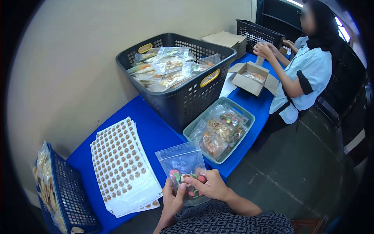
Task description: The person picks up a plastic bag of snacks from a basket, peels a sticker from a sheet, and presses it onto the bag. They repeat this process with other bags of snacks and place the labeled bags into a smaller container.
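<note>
My left hand [174, 197] and my right hand [210, 185] both grip a clear zip pouch [181, 156] with pink and green pieces inside. Both thumbs press at a small round sticker [186, 178] on the pouch's front. Sheets of round brown stickers [119, 160] lie on the blue table [150, 121] to the left. Beyond the pouch, a pale green tray [188, 130] holds several filled pouches [218, 126], some with round stickers.
A large black basket [183, 105] full of pouches stands behind the tray. At the left edge is a blue basket [74, 191] with more packets. Another person [307, 74] handles a packet beside an open carton [247, 84]. Flat cardboard [226, 41] and a black crate [259, 33] stand farther back.
</note>
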Demonstrator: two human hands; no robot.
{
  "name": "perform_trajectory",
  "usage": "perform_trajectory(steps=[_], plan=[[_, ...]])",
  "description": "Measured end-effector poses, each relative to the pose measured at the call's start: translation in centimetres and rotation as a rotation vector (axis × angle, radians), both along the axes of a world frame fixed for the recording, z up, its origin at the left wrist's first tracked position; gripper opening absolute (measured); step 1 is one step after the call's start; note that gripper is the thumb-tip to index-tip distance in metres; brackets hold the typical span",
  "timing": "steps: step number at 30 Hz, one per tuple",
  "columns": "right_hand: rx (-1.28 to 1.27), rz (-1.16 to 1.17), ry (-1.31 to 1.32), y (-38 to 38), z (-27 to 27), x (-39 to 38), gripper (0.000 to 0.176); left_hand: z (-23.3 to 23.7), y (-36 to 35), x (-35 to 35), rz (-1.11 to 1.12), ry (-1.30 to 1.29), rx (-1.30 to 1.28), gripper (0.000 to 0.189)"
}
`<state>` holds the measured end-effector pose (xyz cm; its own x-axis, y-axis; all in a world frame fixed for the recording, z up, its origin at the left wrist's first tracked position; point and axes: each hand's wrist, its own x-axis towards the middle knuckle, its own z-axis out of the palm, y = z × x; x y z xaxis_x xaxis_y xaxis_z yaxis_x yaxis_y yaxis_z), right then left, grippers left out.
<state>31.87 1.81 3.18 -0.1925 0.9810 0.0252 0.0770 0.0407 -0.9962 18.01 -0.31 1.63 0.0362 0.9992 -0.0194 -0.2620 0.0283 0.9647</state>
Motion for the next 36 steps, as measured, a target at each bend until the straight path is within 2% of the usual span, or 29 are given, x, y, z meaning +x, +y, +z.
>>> perform_trajectory(steps=[2, 6, 10, 11, 13, 14, 15, 16, 18, 19, 20, 21, 22, 23, 25, 27, 28, 30, 31, 32, 34, 35, 36], plan=[[-0.011, 0.003, 0.012, 0.5, -0.4, 1.0, 0.033, -1.2, 1.0, 0.8, -0.027, 0.174, 0.103, 0.018], [0.072, -0.003, -0.066, 2.3, -0.6, 3.7, 0.03, -1.9, 3.1, 3.4, 0.026, 0.326, 0.21, 0.014], [0.025, 0.109, -0.024, 5.6, -0.3, 7.4, 0.023, -1.8, 5.9, 6.7, 0.093, 0.271, 0.226, 0.013], [-0.014, 0.18, -0.007, 6.5, -0.3, 8.4, 0.024, -2.5, 6.8, 7.2, 0.095, 0.249, 0.178, 0.012], [-0.011, 0.158, 0.011, 8.6, -0.9, 9.8, 0.03, -3.8, 8.7, 8.4, 0.11, 0.223, 0.115, 0.012], [-0.01, 0.125, 0.03, 9.6, -1.5, 10.5, 0.038, -4.0, 9.8, 9.1, 0.067, 0.226, 0.052, 0.016], [0.01, 0.092, -0.104, 10.8, -2.7, 11.5, 0.049, -4.5, 10.8, 9.9, 0.025, 0.227, -0.015, 0.02], [-0.003, 0.11, -0.11, 12.0, -4.2, 12.6, 0.049, -5.4, 11.6, 10.7, 0.041, 0.221, -0.03, 0.02], [0.181, -0.112, -0.108, 14.8, -7.5, 15.1, 0.053, -7.1, 13.1, 12.6, 0.124, 0.422, 0.122, 0.034], [0.165, -0.175, -0.128, 16.5, -8.9, 16.9, 0.058, -7.2, 13.7, 13.0, 0.044, 0.376, 0.056, 0.05], [-0.046, -0.211, 0.156, 17.8, -8.6, 18.4, 0.061, -7.7, 14.3, 13.4, 0.063, 0.367, 0.034, 0.05], [0.015, -0.241, -0.018, 19.7, -9.1, 20.3, 0.061, -8.3, 14.8, 13.7, 0.068, 0.594, 0.106, 0.053], [-0.08, -0.27, -0.025, 20.9, -9.0, 21.9, 0.057, -8.9, 15.2, 13.9, 0.067, 0.823, 0.174, 0.055], [-0.077, -0.285, -0.08, 22.3, -10.5, 23.7, 0.057, -9.7, 15.4, 14.1, 0.043, 0.793, 0.088, 0.06], [-0.08, -0.27, -0.134, 24.9, -12.1, 26.2, 0.056, -11.2, 15.3, 14.5, 0.061, 0.853, 0.071, 0.061], [-0.06, -0.233, -0.64, 26.3, -12.3, 27.0, 0.059, -11.6, 15.4, 14.9, 0.076, 0.928, 0.048, 0.061], [-0.071, -0.2, -0.634, 26.7, -12.3, 26.5, 0.059, -11.2, 15.4, 15.1, 0.044, 0.969, 0.001, 0.062], [0.378, -0.273, -0.859, 26.7, -11.7, 25.0, 0.053, -11.0, 15.3, 15.4, 0.02, 1.02, -0.077, 0.064], [0.286, -0.215, -0.715, 26.7, -11.1, 24.2, 0.041, -11.0, 15.4, 15.6, 0.002, 1.07, -0.07, 0.063], [0.284, -0.195, -0.705, 26.9, -11.7, 24.0, 0.041, -11.0, 15.5, 15.7, -0.018, 1.118, -0.057, 0.063], [0.419, 0.032, -1.012, 27.1, -13.3, 23.7, 0.035, -11.0, 15.7, 16.0, -0.017, 1.163, -0.097, 0.062], [0.29, 0.041, -0.915, 27.2, -14.0, 23.3, 0.038, -11.0, 15.8, 16.2, -0.022, 1.204, -0.112, 0.062], [0.296, 0.054, -0.912, 27.5, -14.6, 23.2, 0.038, -11.0, 15.9, 16.3, -0.025, 1.243, -0.126, 0.061]])
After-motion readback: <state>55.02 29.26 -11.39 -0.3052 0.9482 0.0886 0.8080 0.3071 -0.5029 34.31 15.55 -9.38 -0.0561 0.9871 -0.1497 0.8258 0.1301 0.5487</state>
